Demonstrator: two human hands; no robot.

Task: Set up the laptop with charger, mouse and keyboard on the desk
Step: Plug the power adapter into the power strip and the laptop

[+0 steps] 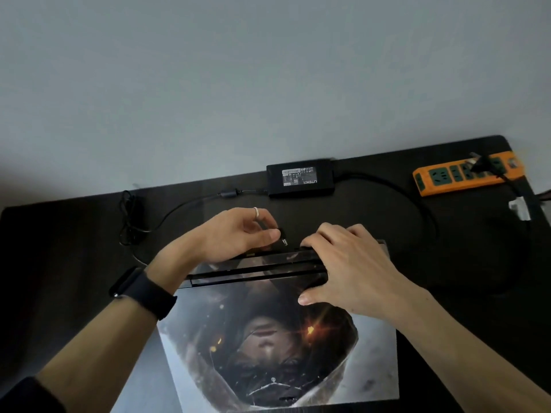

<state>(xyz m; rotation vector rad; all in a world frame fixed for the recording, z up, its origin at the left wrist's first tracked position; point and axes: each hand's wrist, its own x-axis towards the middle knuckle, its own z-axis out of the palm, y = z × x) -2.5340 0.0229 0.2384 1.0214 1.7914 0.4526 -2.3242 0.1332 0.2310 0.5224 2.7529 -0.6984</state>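
A closed laptop [280,353] with a printed picture on its lid lies on the dark desk [59,248] in front of me. My left hand [235,236] pinches the charger's barrel plug [284,240] just behind the laptop's rear edge. My right hand [346,266] grips the laptop's back edge, fingers over the rear and thumb on the lid. The black charger brick [301,177] lies label up at the desk's far edge, its thin cable [179,207] running left to a loose coil. No mouse or keyboard is in view.
An orange power strip [465,175] sits at the far right corner with a black plug in it. A thick black cable [417,204] loops from the brick toward the strip. A grey wall rises behind the desk. A dark watch is on my left wrist.
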